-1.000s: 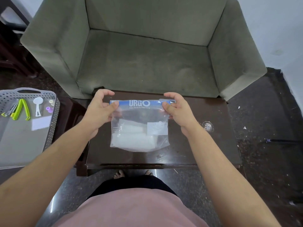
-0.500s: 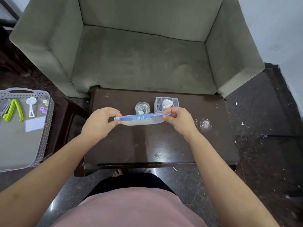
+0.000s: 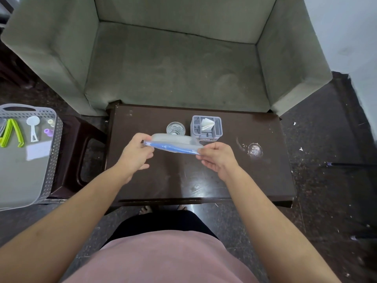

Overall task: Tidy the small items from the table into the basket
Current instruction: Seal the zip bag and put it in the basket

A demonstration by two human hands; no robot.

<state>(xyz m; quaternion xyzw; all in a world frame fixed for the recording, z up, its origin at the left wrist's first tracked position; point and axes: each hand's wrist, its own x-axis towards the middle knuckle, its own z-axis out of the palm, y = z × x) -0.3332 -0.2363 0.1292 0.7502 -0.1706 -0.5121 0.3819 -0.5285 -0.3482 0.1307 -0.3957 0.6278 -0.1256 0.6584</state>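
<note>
A clear zip bag (image 3: 173,144) with a blue strip hangs level above the dark table (image 3: 179,180), seen edge-on. My left hand (image 3: 135,155) pinches its left end and my right hand (image 3: 217,157) pinches its right end. Behind the bag stand a small glass (image 3: 175,127) and a grey plastic box (image 3: 206,127) holding a white packet. The grey perforated basket (image 3: 52,160) sits on a stool at the left, holding green clips (image 3: 11,132), a white scoop (image 3: 33,127), a purple piece (image 3: 48,131) and a white card (image 3: 38,151).
A green armchair (image 3: 175,58) stands right behind the table. A wet mark (image 3: 254,150) lies on the table's right side. A dark stool (image 3: 81,160) carries the basket between table and left edge. The dark floor surrounds the table.
The bag has gone from hanging upright with its label facing me to lying flat and edge-on, lower and nearer the table. The glass and grey box behind it have come into view.
</note>
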